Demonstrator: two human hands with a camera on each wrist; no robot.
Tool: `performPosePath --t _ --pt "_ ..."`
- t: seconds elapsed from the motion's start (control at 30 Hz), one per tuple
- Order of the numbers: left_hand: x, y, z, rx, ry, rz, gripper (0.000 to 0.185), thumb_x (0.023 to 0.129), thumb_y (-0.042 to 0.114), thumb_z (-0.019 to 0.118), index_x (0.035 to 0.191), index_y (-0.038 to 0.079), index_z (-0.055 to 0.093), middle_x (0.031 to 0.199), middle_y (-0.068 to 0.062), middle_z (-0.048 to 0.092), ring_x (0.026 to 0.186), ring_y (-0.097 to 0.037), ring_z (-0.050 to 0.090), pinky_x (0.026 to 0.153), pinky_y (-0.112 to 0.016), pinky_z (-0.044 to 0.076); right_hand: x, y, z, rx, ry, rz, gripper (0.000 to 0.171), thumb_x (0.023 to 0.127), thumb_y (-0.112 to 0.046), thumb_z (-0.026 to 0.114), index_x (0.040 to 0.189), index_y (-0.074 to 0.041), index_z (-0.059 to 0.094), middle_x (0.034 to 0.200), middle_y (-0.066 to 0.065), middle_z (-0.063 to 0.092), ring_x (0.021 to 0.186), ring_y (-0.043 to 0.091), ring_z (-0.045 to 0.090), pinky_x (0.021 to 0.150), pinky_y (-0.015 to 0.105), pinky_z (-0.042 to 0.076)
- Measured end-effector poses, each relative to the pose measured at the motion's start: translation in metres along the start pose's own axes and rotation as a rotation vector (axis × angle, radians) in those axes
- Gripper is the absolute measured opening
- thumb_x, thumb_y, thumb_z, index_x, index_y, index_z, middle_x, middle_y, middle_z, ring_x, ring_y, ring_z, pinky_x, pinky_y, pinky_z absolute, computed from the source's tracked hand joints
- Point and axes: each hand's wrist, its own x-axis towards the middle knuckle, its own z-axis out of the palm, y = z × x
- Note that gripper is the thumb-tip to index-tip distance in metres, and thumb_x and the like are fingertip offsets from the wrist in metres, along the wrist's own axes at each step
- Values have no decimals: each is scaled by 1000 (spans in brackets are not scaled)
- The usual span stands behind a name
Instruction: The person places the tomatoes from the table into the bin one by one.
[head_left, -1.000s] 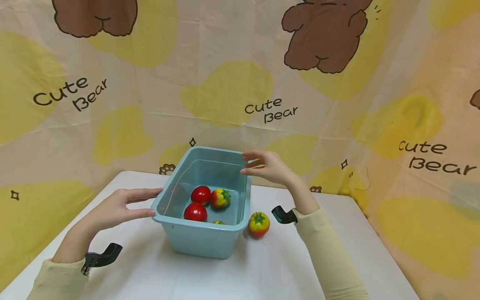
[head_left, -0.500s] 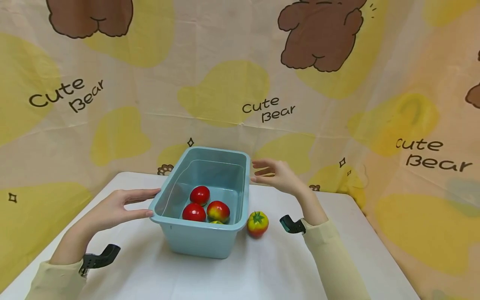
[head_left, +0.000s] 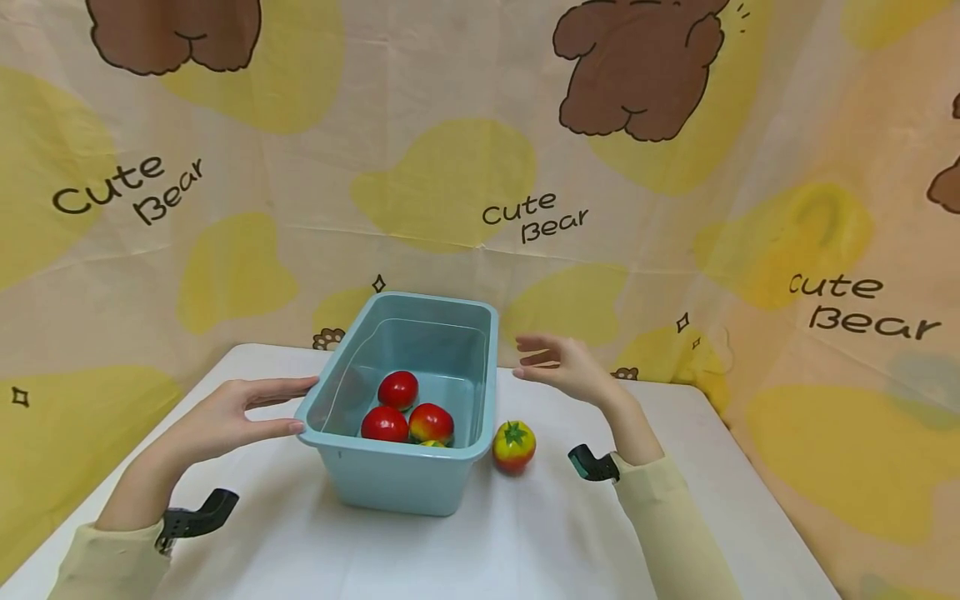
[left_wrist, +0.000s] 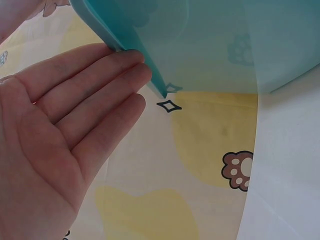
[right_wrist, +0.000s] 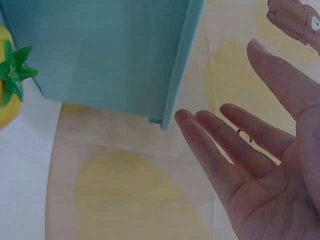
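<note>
A light-blue plastic bin stands on the table with several tomato-like fruits in it. Two look glossy red, beside a red-and-yellow fruit; one more is mostly hidden behind the front rim. My left hand touches the bin's left rim, fingers extended; in the left wrist view its fingertips meet the bin edge. To the right of the bin, my right hand hovers with relaxed fingers, holding nothing and apart from the rim. Below it, a red-and-yellow fruit with a green leafy top lies outside, close against the bin's right side.
The white table extends around the bin. A patterned cloth with bears and lettering hangs behind it and along the sides. Each wrist wears a black strap mount.
My right hand has drawn away from the bin's right rim, moving right and slightly down. A fruit inside has rolled toward the front, its leafy top turned out of sight. The left hand stays put.
</note>
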Motion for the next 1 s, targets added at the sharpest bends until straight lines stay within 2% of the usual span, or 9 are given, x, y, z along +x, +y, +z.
performPosePath --t 0.17,0.37,0.57,0.73,1.0 --pt "0 0 0 -1 3 4 56 82 36 73 134 27 55 129 -1 62 118 -20 59 89 -60 47 -4 9 5 26 -2 18 57 84 -26 73 135 -9 52 129 15 59 111 33 62 87 44 54" --pt "0 1 0 -2 6 9 56 82 36 73 134 26 55 129 -2 62 118 -32 57 89 -61 47 -9 18 9 21 -6 22 57 83 -33 74 132 -13 55 126 11 62 108 28 64 86 40 55" --pt "0 1 0 -2 2 9 56 82 36 73 134 26 55 129 -2 62 118 -29 57 89 -60 47 -15 27 12 26 -7 36 60 82 -38 73 133 -14 54 127 10 61 109 28 64 86 40 55" --pt "0 0 1 3 3 9 56 82 36 73 135 26 55 129 -2 61 119 -32 56 89 -60 47 -18 37 17 46 4 56 57 82 -36 73 131 -12 56 125 12 62 108 30 64 87 41 55" --pt "0 -1 1 9 3 5 56 82 37 73 134 27 55 129 -1 61 118 -29 57 89 -60 47 -26 49 25 26 13 126 56 82 -38 73 129 -13 57 124 9 63 108 27 64 86 38 55"
